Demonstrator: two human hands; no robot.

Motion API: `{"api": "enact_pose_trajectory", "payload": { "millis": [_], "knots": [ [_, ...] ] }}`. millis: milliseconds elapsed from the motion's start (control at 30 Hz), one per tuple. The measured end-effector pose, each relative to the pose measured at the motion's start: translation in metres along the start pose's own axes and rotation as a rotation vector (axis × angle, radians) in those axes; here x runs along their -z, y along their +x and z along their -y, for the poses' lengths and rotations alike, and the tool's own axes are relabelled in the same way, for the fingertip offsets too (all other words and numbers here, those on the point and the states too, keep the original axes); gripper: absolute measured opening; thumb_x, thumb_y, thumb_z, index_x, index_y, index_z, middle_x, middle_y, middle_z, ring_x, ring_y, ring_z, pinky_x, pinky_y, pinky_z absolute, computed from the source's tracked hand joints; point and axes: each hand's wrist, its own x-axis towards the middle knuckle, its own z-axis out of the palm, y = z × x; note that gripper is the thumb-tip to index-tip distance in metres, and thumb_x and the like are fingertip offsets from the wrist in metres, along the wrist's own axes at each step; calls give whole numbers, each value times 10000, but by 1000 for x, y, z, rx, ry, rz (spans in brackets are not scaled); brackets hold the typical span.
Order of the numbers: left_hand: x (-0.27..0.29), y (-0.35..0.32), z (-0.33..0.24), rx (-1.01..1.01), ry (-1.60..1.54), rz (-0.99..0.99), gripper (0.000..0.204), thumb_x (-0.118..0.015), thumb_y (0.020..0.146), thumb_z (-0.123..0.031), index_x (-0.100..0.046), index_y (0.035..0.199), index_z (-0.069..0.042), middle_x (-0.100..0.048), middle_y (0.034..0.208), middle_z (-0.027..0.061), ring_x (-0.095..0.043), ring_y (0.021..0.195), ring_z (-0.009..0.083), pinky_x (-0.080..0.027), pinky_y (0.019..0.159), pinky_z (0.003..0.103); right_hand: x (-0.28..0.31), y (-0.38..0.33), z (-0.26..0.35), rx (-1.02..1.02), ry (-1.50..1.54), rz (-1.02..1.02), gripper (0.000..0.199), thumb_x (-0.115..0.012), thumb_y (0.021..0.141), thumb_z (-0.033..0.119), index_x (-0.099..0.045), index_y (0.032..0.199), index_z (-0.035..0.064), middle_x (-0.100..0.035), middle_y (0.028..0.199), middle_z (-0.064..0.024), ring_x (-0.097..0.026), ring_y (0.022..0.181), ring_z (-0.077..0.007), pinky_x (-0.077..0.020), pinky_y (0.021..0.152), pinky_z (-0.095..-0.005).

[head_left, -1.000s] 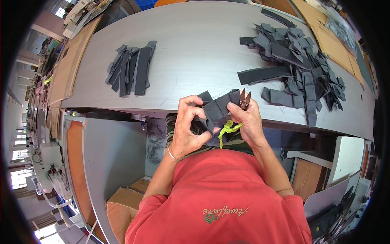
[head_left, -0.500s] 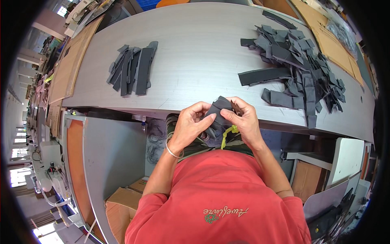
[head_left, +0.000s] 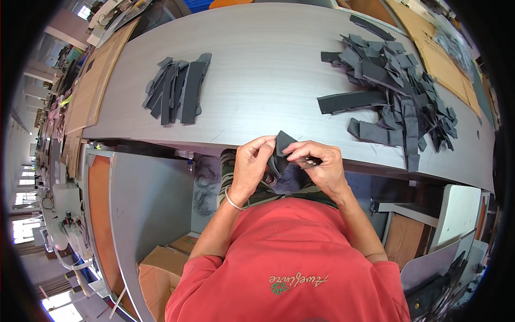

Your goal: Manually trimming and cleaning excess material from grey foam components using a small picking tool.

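Note:
Above my lap, just off the table's near edge, my left hand (head_left: pixel 253 165) pinches a dark grey fabric piece (head_left: pixel 284 141) between thumb and fingers. The piece is folded, one corner pointing up and the rest hanging below. My right hand (head_left: pixel 324 167) is closed, its thumb and forefinger touching the fabric's right side. In that palm lies a small dark tool (head_left: pixel 310 161), which looks like thread snips, mostly hidden by the fingers.
On the grey table (head_left: pixel 257 70), a small row of dark fabric strips (head_left: pixel 176 91) lies at left. A large loose heap of similar pieces (head_left: pixel 394 88) covers the right. Cardboard sheets (head_left: pixel 102 80) line the side. An open carton (head_left: pixel 161 271) stands below left.
My right hand has turned, its fingers now bent over the fabric's edge. The fabric is tilted more upright. The yellow cord that hung by my right hand is out of sight.

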Motion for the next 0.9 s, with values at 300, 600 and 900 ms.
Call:
{"api": "enact_pose_trajectory", "payload": {
  "millis": [300,600,900],
  "knots": [
    [2,-4,-4,6,-64,85,221,-651,871,-90,-666,1041,50,-656,824,-5,-554,716,21,-456,613,178,18,3,1,-206,239,60,208,-671,779,-53,-684,977,8,-692,910,-47,-645,845,-106,-510,750,-238],
    [-2,-9,-7,-43,174,123,215,-692,829,-102,-691,1008,16,-645,722,-3,-505,578,8,-398,484,177,13,21,13,100,-535,44,170,-657,767,6,-687,915,83,-612,765,-80,-608,676,-173,-459,607,-263],
    [-4,-6,-9,-70,105,79,168,-685,851,-121,-684,894,41,-625,688,-13,-487,600,4,-389,488,187,-2,16,-12,-357,493,-2,107,-586,924,165,-608,903,62,-486,718,72,-422,623,-42,-328,554,-203]
  ]
}}
